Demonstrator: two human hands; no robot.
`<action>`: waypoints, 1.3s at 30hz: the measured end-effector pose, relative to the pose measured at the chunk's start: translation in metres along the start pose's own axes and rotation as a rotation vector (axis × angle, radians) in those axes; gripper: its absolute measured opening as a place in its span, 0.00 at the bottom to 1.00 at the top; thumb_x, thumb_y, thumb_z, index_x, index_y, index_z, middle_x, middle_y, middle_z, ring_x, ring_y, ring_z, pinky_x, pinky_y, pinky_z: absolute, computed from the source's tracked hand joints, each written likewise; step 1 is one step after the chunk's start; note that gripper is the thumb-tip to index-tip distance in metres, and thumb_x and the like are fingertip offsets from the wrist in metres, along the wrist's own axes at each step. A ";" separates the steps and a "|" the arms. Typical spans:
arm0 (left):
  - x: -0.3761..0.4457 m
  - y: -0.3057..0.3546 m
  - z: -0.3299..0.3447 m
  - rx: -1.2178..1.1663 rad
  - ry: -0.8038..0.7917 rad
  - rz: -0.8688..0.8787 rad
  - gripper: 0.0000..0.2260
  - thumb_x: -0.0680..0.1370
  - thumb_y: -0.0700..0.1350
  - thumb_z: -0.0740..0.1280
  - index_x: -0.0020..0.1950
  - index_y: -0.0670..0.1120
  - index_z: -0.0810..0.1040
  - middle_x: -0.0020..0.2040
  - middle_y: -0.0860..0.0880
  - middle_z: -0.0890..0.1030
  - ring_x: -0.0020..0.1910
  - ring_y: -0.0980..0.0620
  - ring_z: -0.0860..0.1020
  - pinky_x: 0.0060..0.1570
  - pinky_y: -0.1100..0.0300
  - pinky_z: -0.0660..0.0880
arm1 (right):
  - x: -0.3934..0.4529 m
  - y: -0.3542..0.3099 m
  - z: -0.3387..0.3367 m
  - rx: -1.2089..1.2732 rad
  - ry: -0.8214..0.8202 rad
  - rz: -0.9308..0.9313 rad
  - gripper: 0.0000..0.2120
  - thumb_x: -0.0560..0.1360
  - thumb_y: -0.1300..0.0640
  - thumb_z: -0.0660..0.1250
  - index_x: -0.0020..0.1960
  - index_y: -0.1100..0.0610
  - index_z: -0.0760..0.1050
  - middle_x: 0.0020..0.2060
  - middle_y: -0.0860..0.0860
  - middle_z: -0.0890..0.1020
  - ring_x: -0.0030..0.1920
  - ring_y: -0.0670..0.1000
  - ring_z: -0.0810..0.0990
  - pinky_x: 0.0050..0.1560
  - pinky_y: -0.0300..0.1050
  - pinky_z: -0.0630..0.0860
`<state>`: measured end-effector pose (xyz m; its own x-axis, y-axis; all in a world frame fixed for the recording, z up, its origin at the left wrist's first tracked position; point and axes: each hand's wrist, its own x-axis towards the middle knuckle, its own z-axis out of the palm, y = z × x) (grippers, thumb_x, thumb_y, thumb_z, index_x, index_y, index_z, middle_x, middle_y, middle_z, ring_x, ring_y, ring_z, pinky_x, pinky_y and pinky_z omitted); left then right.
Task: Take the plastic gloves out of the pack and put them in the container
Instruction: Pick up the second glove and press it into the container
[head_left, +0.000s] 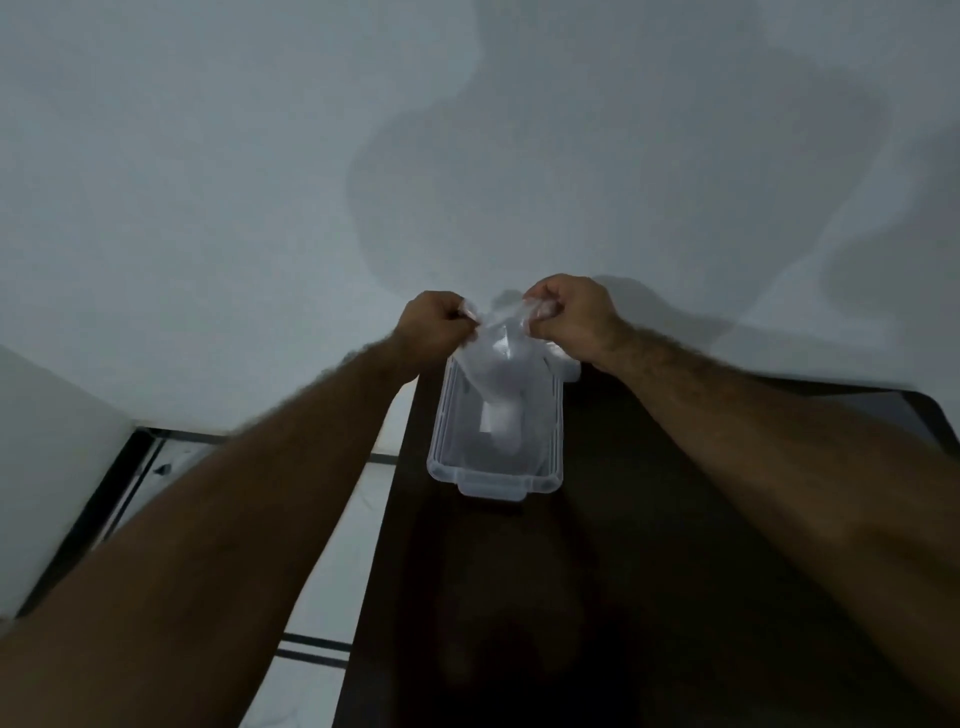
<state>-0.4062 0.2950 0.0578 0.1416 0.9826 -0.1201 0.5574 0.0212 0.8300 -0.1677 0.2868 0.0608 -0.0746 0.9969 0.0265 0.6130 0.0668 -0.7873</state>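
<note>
A clear plastic pack of gloves (501, 358) hangs above the far end of a translucent rectangular container (493, 480). My left hand (431, 325) pinches the pack's top edge on the left and my right hand (571, 314) pinches it on the right, both held close together. The pack's whitish contents sag down into the container's opening. Individual gloves cannot be told apart from the pack. The container stands on a dark table (597, 597), its front latch tab facing me.
A plain white wall (260, 182) rises right behind the table's far edge. A tiled floor with dark grout lines (332, 597) lies to the left of the table. A white clip or lid part (566, 366) shows behind the container under my right wrist.
</note>
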 end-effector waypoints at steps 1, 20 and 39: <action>0.010 -0.003 0.000 0.023 0.006 0.021 0.07 0.74 0.39 0.71 0.48 0.44 0.88 0.42 0.47 0.89 0.46 0.46 0.88 0.56 0.46 0.84 | 0.006 0.002 0.003 -0.049 0.025 -0.031 0.16 0.72 0.64 0.79 0.59 0.58 0.84 0.47 0.45 0.84 0.45 0.43 0.82 0.56 0.43 0.82; -0.006 -0.101 0.010 0.522 -0.132 0.706 0.12 0.79 0.47 0.70 0.60 0.48 0.87 0.58 0.49 0.88 0.62 0.46 0.85 0.64 0.41 0.76 | -0.049 0.075 0.025 -0.598 -0.175 -0.597 0.07 0.78 0.57 0.71 0.55 0.54 0.85 0.51 0.50 0.88 0.51 0.54 0.85 0.59 0.56 0.77; 0.024 -0.091 0.063 1.330 -0.788 0.502 0.17 0.82 0.47 0.67 0.71 0.57 0.82 0.70 0.52 0.82 0.80 0.48 0.69 0.79 0.31 0.36 | -0.049 0.057 0.093 -1.186 -0.881 -0.225 0.16 0.81 0.49 0.68 0.68 0.47 0.79 0.62 0.50 0.84 0.68 0.56 0.79 0.81 0.70 0.48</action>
<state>-0.4020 0.3053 -0.0548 0.6449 0.4996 -0.5784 0.5445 -0.8314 -0.1110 -0.2026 0.2382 -0.0430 -0.4251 0.6453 -0.6348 0.7581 0.6370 0.1398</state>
